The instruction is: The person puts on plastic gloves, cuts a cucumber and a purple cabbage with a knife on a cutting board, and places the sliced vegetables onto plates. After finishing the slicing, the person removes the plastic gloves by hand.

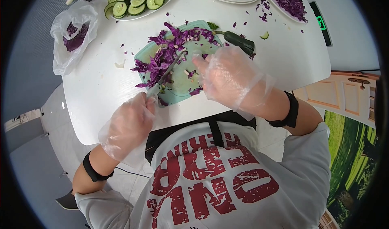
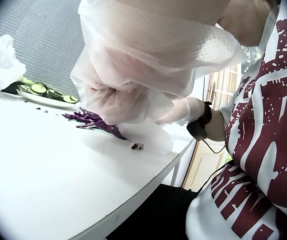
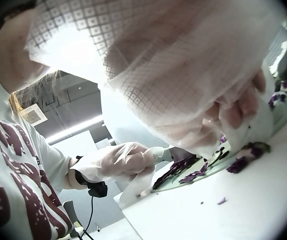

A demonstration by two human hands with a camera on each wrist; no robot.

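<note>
Right hand [image 3: 183, 75], fingers bent, grasp indeterminable, is best placed clear of the knife [image 1: 172, 68] gripped by the left hand's [image 1: 131, 117] fingers amid shredded red cabbage [image 1: 161, 62].

The person wears a loose, pale T-shirt [image 1: 298, 170] with wide sleeves [image 1: 99, 206] reaching about the elbows. Large dark-red letters [image 1: 210, 168] cover the front in rows, their faces broken by rough, pale speckles. A narrow black strap [image 1: 216, 134] crosses the shirt near its hem, and black fabric [image 2: 156, 212] shows below. The left hand [image 1: 129, 125] and right hand [image 1: 233, 77] wear baggy, see-through plastic gloves [image 3: 91, 30] embossed with tiny diamonds. Each forearm has a black band [image 1: 287, 111]; the left one carries a small black box [image 3: 97, 189] with a thin dark cable [image 3: 91, 212].
</note>
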